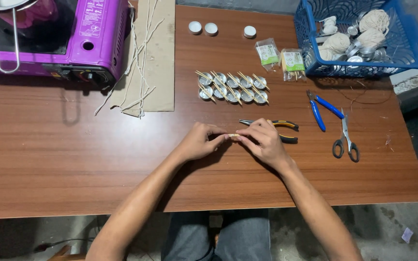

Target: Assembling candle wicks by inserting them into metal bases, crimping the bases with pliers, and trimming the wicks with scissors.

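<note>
My left hand [200,140] and my right hand [263,139] meet over the middle of the wooden table [73,159]. Between their fingertips they pinch a small pale wooden stick [233,136]. Black and yellow pliers [286,126] lie just beyond my right hand, partly hidden by it. Further back, several small metal cups with wooden sticks laid across them [233,87] stand in two rows.
A purple portable gas stove [93,34] sits at the back left beside cardboard with white strings [146,63]. Blue pliers [321,108] and scissors [346,140] lie right. A blue basket [407,43] of string balls and cups, two small packets [280,57] and three white cups [211,29] stand behind.
</note>
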